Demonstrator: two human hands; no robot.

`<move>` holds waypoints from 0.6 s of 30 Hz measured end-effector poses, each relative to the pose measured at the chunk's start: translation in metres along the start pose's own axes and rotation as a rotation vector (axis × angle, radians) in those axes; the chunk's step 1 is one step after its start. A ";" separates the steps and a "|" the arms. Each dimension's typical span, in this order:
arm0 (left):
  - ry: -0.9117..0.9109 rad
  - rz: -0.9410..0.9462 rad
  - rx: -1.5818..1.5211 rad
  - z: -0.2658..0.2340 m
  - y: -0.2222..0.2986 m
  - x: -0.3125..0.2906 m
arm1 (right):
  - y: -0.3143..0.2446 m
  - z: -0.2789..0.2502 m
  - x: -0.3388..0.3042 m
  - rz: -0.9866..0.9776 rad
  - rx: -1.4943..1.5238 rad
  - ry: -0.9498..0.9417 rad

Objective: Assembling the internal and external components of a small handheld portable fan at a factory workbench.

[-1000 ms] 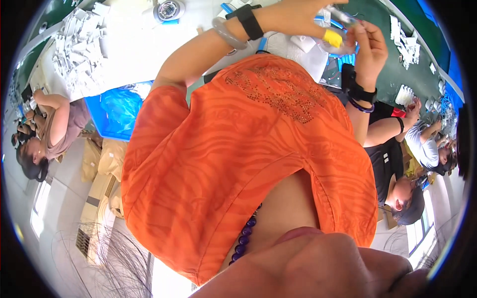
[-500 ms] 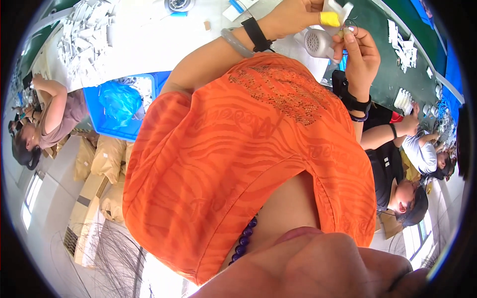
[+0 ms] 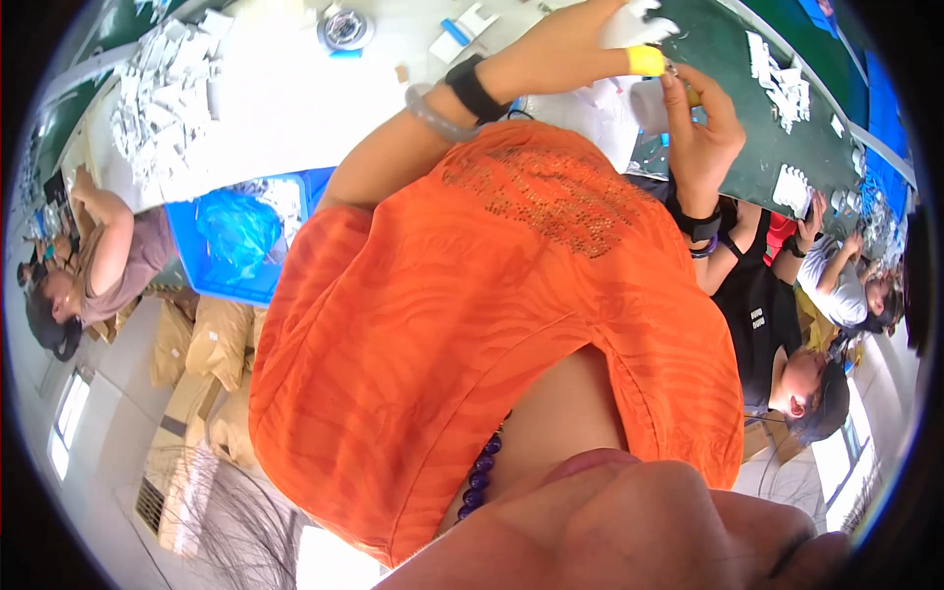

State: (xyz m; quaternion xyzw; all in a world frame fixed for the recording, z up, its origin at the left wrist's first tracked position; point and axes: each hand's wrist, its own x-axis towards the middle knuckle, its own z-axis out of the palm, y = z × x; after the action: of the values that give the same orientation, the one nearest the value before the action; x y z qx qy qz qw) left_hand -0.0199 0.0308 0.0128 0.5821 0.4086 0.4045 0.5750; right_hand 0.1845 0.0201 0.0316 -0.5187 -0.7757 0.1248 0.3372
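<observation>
Above the table edge, my left hand point(image 3: 575, 47) is closed on a white plastic part point(image 3: 641, 22) with curved prongs. Yellow tape point(image 3: 646, 61) wraps its thumb. My right hand point(image 3: 706, 138) meets it from the right, with thumb and fingers pinched close to the taped thumb. What they pinch is too small and covered to name. A pale cylindrical housing point(image 3: 649, 106) sits between the hands, against the right fingers; whether they grip it is unclear.
A white table point(image 3: 265, 98) bears a heap of white plastic pieces point(image 3: 162, 98) and a round metallic coil point(image 3: 344, 29). Below stands a blue crate point(image 3: 236, 287) with a blue bag point(image 3: 236, 231). White parts point(image 3: 782, 84) lie on a green surface point(image 3: 728, 29). Co-workers sit at both sides.
My left hand has shifted slightly left and down. The housing's grille has turned out of view, and its smooth side shows. My right hand has tilted, its fingers closer to the left thumb.
</observation>
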 end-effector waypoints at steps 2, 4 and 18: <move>-0.025 -0.052 -0.047 0.002 -0.016 -0.002 | -0.006 0.004 -0.003 0.119 0.167 0.004; -0.018 -0.013 -0.186 0.006 -0.022 -0.006 | -0.011 0.003 -0.001 0.205 0.350 -0.069; 0.003 -0.108 -0.492 0.012 -0.004 -0.016 | -0.002 0.010 -0.003 -0.179 0.213 0.060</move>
State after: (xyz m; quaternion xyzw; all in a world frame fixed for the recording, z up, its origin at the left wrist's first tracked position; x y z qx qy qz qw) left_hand -0.0140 0.0122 0.0089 0.4014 0.3293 0.4613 0.7195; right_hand 0.1772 0.0179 0.0244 -0.4120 -0.7909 0.1602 0.4232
